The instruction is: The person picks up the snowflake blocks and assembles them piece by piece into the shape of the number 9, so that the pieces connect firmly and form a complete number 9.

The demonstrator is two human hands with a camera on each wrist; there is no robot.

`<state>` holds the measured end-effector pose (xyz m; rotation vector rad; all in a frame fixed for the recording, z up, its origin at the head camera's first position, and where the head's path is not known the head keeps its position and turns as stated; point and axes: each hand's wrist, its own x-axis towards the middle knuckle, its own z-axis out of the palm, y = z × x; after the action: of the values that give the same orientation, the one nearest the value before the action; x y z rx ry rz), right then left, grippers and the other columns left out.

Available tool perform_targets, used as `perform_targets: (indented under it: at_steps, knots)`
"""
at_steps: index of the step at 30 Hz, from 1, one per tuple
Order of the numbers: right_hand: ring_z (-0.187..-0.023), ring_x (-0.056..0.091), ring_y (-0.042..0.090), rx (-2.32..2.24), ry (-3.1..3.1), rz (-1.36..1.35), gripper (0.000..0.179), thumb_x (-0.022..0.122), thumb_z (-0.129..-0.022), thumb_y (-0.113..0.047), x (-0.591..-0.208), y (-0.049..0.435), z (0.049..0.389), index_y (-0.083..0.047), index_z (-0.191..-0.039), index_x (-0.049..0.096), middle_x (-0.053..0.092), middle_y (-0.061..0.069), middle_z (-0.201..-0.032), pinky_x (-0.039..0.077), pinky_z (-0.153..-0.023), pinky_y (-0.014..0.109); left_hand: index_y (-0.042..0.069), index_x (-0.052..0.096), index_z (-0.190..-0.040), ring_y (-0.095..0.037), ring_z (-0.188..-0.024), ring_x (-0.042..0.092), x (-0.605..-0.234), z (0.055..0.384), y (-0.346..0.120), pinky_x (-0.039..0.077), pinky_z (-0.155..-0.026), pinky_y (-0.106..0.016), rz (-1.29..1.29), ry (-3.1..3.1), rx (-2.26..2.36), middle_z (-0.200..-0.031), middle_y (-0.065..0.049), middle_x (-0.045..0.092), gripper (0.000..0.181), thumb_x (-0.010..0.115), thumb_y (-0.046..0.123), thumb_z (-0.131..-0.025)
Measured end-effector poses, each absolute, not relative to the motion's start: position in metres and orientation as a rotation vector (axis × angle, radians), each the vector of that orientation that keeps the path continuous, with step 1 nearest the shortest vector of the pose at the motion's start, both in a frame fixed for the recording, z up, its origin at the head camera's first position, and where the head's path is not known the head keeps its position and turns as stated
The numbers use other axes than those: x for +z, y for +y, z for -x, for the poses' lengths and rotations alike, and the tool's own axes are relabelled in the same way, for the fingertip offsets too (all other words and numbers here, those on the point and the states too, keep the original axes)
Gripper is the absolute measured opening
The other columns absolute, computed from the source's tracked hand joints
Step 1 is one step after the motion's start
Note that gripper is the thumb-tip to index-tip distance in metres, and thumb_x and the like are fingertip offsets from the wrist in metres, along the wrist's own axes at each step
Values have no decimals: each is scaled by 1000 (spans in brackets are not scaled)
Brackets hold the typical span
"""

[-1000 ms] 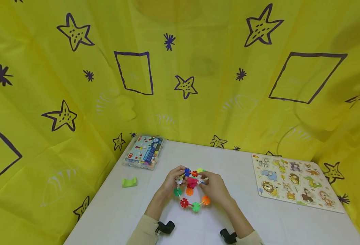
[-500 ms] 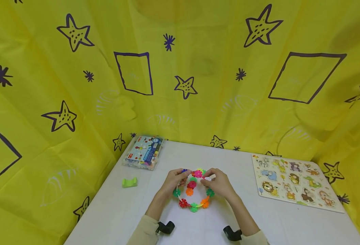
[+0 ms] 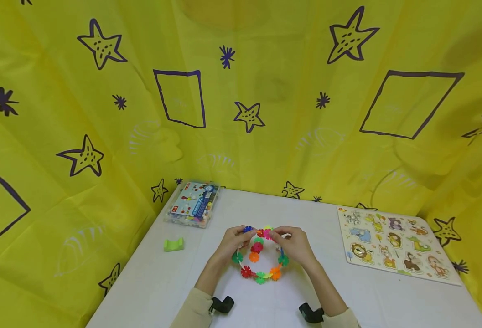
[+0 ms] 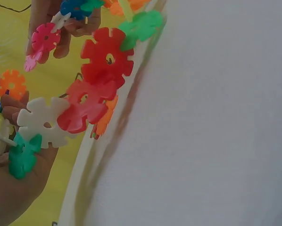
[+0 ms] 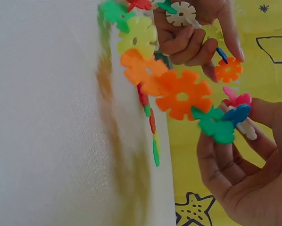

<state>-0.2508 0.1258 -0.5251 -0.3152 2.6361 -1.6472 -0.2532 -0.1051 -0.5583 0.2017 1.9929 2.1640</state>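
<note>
A chain of colourful snowflake discs [image 3: 246,272], the slotted interlocking plastic kind, hangs in a loop between my two hands above the table. My left hand [image 3: 231,244] grips its left end, near a blue disc [image 3: 248,229]; an orange disc [image 5: 228,70] shows at those fingertips in the right wrist view. My right hand [image 3: 295,245] pinches a pink disc [image 5: 240,98] at the other end, with blue and green discs [image 5: 215,125] against its fingers. In the wrist views a gap shows between the two ends. Green, pink and orange discs [image 3: 254,257] appear inside the loop.
A clear plastic box [image 3: 193,204] with a printed lid lies at the back left of the white table [image 3: 306,218]. In front of it is a small green block [image 3: 173,244]. An animal puzzle board [image 3: 392,243] lies at the right. Yellow patterned cloth [image 3: 265,150] hangs behind.
Both hands have spread apart slightly, and the loop has opened out wider and rounder. The pink disc has risen to the top beside the red one; my right hand has shifted right.
</note>
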Motion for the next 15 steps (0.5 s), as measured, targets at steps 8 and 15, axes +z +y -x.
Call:
perform_targets:
  at_steps: [8,15]
  knots:
    - [-60,63,17,-1822,2567,312,10,81,-94,-20,-523,121,248,-11,-94,82,76,15,-92,47,-53,22,-16,59,-112,-17,-70,47,-560,253,-106,41,-65,-25,-239,1945,2181,-73,-2,50,49,69,31,-102]
    - [-59,65,19,-1930,2494,254,11,80,-94,-20,-523,116,247,-9,-95,82,77,9,-91,39,-49,21,-11,65,-123,-15,-75,49,-556,250,-107,47,-70,-23,-213,1878,2211,-77,0,52,44,67,28,-103]
